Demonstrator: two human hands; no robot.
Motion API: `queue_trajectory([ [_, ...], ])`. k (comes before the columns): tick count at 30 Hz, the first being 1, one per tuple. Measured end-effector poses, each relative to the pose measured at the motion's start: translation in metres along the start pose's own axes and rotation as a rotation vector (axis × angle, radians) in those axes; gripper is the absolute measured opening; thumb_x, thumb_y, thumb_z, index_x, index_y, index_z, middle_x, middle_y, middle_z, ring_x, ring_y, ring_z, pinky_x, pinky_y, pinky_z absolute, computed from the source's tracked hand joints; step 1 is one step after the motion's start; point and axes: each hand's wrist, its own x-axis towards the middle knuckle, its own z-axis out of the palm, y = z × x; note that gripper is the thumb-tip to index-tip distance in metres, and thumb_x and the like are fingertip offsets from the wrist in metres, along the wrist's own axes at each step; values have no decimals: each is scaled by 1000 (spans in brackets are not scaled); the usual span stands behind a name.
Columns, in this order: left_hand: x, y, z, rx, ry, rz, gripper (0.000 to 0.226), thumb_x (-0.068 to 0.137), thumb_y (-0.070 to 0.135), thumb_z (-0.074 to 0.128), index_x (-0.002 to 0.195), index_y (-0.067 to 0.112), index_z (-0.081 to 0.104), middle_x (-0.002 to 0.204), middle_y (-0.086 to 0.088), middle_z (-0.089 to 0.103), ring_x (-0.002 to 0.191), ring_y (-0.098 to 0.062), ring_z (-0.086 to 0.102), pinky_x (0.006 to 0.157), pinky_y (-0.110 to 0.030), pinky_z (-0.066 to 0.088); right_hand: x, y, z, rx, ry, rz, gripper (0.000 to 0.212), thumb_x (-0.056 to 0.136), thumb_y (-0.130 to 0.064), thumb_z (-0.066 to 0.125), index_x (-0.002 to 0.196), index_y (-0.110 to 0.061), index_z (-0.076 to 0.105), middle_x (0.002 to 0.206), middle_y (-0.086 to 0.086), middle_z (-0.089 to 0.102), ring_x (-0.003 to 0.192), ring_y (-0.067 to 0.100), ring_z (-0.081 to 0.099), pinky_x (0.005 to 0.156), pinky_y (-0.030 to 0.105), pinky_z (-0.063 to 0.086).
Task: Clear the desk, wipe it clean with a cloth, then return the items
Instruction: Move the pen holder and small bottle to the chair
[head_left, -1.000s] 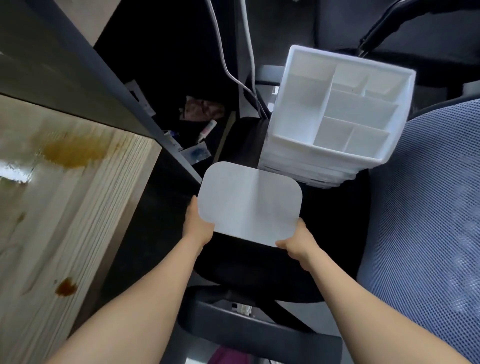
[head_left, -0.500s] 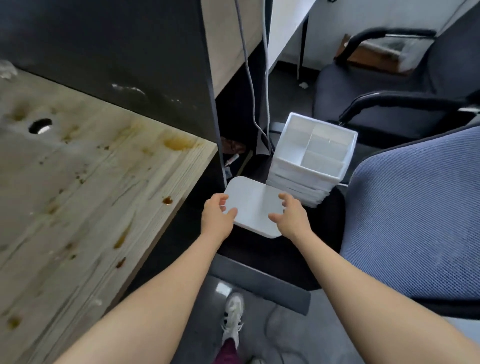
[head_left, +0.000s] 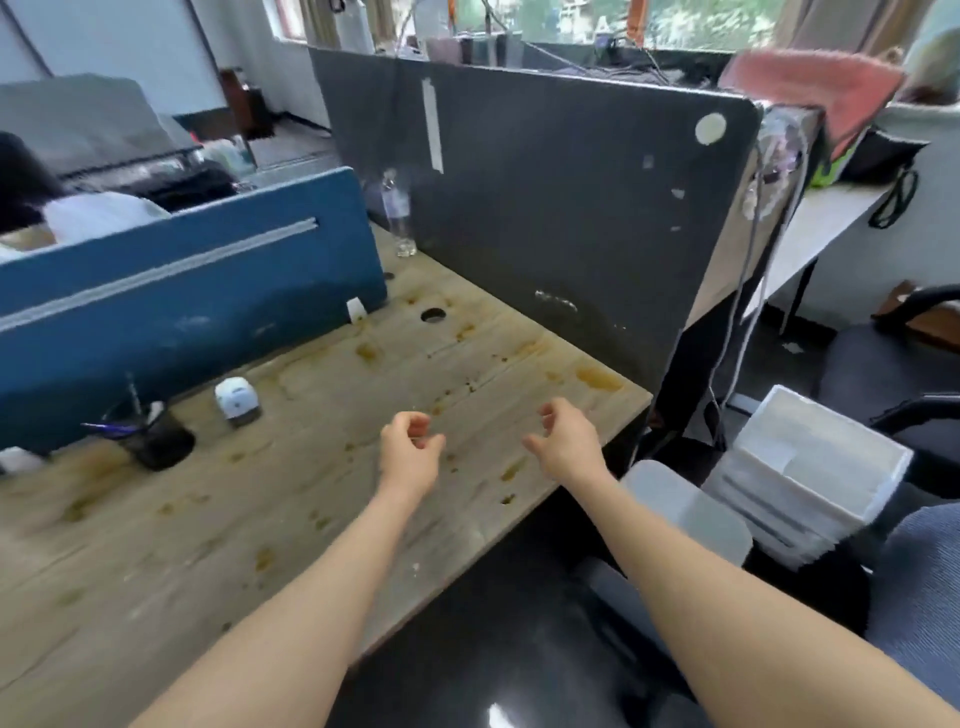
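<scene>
The stained pale wooden tabletop (head_left: 291, 509) fills the left and centre. To its right, on a dark chair seat, stand a white plastic compartment organiser (head_left: 810, 467) and, nearer, a flat white plastic lid (head_left: 691, 509). Far left on the tabletop sit a black mesh pen cup (head_left: 156, 436) and a small white gadget (head_left: 236, 400). Above the tabletop's right part, the left hand (head_left: 410, 452) and right hand (head_left: 566, 441) hover, each grip loosely curled and empty.

Both bare forearms reach forward side by side; left hand (head_left: 409, 451) and right hand (head_left: 566, 439) hover, fingers loosely curled, holding nothing.
</scene>
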Motion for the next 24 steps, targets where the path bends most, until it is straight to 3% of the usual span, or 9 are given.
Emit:
queue_trajectory([
  [5,6,-44,-105,6,164,-83,18,85,10,65,101,14,56,108,-11,60,83,-16,54,80,-26,44,-5,-80,71,-11,-137,-59,44,91,-21,62,129,-10,46,130,10,49,114,24,51,89,31,43],
  [13,27,-121,-249,57,395,-284,25,90,17,60,114,14,55,111,0,59,97,-16,56,75,-25,38,-14,-182,197,-54,-258,-191,46,88,-21,66,128,-8,47,129,13,50,116,26,51,95,33,43],
  [24,95,-179,-317,199,506,-401,26,90,20,58,116,17,54,121,-4,55,102,-19,54,81,-28,43,49,-253,302,-232,-394,-310,46,88,-17,63,130,-10,46,128,10,44,112,27,51,84,30,41],
])
